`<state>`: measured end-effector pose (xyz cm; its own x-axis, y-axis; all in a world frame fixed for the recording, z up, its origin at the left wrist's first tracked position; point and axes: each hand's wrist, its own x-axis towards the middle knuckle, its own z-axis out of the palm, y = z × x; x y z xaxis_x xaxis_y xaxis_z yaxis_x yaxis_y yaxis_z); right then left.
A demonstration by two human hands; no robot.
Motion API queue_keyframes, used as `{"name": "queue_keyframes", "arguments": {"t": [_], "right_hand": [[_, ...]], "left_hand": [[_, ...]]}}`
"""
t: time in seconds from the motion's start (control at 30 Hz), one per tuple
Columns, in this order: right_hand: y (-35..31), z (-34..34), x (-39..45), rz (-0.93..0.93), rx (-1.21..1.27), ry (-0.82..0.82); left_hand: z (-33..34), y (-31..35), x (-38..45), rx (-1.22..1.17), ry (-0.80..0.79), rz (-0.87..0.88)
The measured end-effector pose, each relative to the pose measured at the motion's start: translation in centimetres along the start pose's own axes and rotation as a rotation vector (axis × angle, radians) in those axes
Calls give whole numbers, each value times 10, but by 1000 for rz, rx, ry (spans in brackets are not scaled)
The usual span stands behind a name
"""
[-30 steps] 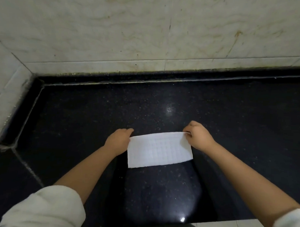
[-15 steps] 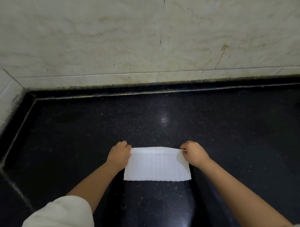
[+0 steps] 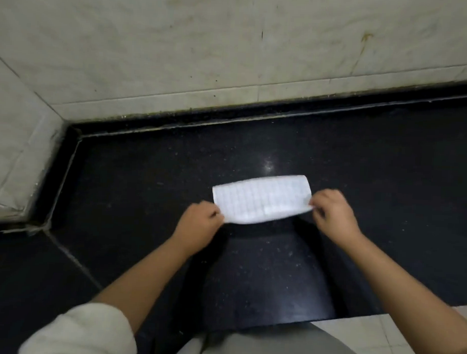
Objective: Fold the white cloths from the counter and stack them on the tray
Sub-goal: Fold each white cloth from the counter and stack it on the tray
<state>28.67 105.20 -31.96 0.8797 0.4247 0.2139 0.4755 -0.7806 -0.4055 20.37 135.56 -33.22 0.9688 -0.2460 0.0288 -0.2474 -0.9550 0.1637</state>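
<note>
A white cloth [image 3: 262, 197] with a faint grid pattern lies as a folded strip on the black counter [image 3: 373, 168], a little right of the middle. My left hand [image 3: 197, 227] pinches its near left corner. My right hand [image 3: 333, 216] pinches its near right corner. The near edge of the cloth is lifted slightly between the two hands, while the far edge rests on the counter. No tray is in view.
A pale marble wall [image 3: 205, 56] runs along the back of the counter and turns forward at the left [image 3: 13, 153]. The counter's front edge [image 3: 288, 323] is just before my body, with light floor tiles [image 3: 367, 337] below at the right.
Both hands have shifted from the cloth's far corners to its near corners. The strip now looks narrower and its near edge is raised. The view has tilted down.
</note>
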Motion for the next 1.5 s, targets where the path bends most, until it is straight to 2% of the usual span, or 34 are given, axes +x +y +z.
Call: {"name": "queue_keyframes", "arguments": {"t": [0.1,0.17,0.23,0.37,0.47,0.6,0.77,0.87,1.03,1.17,1.27,1.4,1.5], "right_hand": [[4,33,-43,117,-107,-208],[2,39,-52,173,-165,-306],[-7,31,-44,269,-175,-278],[-19,27,-25,617,-149,-295],[-27,35,-22,719,-123,-393],[-34,44,-19,864,15,-377],[-35,43,-9,937,81,-370],[-33,42,-5,964,170,-310],[-45,29,11,951,404,-136],[-84,23,16,718,504,12],[-119,42,12,464,475,-58],[-139,88,-8,195,340,-310],[-142,109,-20,89,301,-280]], "left_hand": [[39,14,-30,39,-197,84],[46,20,-38,67,-210,93],[46,23,-33,8,-81,64],[37,31,3,5,-9,-120],[39,40,24,-47,-140,-238],[58,42,23,-32,-276,-272],[58,42,22,-50,-289,-272],[58,42,22,-63,-307,-285],[55,38,22,-99,-292,-264],[49,20,10,-136,-183,-290],[44,0,-8,-136,-146,-387],[43,-23,-43,-140,-121,-482],[46,-32,-65,-162,-106,-510]]}}
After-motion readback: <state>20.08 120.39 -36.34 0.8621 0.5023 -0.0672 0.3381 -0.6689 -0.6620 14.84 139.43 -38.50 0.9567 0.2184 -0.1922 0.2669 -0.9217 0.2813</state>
